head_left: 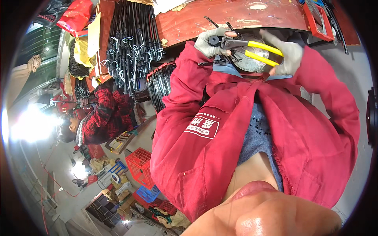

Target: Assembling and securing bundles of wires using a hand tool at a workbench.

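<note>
A: Where are the pliers [252,49] now?

B: They are up in front of the person's chest, above the round metal disc [246,59] and just before the edge of the reddish table [236,15]. The right hand [289,55], in a grey glove, is closed around the two yellow handles. The left hand [212,41], also gloved, pinches a small dark part [214,40] close to the pliers' head.

A: How do the pliers handle, in your opinion?

B: I think they are stiff and rather heavy for their size, because the body is steel. The yellow sleeves look smooth, but the glove probably gives enough friction. The best place to hold is the far end of the handles, where the lever is long.

A: And the small part?

B: It seems hard and light, easy to drop. I judge that fingertips close to the pliers' head keep it steady. Whether the pliers already bite it, I cannot tell.

A: Anything around?

B: Bundles of black rods [132,43] hang on the left, and another person in a checked shirt [104,114] works there.
</note>
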`<control>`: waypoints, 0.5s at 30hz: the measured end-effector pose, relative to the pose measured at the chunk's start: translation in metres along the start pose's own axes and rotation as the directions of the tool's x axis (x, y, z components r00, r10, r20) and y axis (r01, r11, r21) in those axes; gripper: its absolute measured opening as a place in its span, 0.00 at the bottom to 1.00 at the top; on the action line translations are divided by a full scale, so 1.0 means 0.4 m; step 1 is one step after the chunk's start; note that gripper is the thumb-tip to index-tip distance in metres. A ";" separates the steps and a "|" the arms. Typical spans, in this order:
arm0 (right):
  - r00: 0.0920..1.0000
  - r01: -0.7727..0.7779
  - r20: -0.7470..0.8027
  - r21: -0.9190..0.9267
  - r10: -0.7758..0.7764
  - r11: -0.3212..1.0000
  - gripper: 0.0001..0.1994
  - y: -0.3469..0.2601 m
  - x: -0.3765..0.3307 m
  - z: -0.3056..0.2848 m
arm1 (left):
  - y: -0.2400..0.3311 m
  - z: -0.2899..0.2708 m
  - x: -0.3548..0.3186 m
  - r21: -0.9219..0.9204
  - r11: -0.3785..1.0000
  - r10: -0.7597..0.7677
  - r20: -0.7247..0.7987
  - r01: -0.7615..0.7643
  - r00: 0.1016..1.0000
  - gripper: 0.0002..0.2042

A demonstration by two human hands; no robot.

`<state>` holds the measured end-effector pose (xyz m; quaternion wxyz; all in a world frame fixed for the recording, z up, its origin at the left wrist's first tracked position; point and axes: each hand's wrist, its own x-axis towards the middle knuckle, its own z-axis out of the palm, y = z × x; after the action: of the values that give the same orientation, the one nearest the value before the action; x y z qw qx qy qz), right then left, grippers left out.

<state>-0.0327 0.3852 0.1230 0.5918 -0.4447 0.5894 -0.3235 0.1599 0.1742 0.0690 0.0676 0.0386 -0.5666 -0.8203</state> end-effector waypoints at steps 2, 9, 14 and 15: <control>0.813 0.178 -0.230 -0.776 -0.534 0.605 0.29 -0.011 0.021 0.016 | 0.004 0.000 -0.008 0.050 0.999 0.007 -0.035 -0.005 0.999 0.31; 0.693 0.073 -0.184 -0.944 -0.697 0.322 0.30 0.023 0.013 0.012 | -0.004 -0.014 0.014 0.131 0.983 0.106 0.167 -0.128 0.980 0.34; 0.946 0.134 -0.197 -0.488 -0.258 0.863 0.31 0.065 0.002 -0.015 | 0.000 0.006 -0.005 0.076 0.997 -0.006 -0.031 0.008 1.000 0.32; 0.948 0.124 -0.200 -0.489 -0.249 0.864 0.31 0.066 0.003 -0.013 | -0.011 0.007 0.001 0.066 0.998 -0.006 -0.027 0.008 1.000 0.32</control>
<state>-0.0416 0.3939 0.0992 0.3510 -0.5844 0.6752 -0.2817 0.1587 0.1784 0.0658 0.0712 0.0538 -0.5924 -0.8007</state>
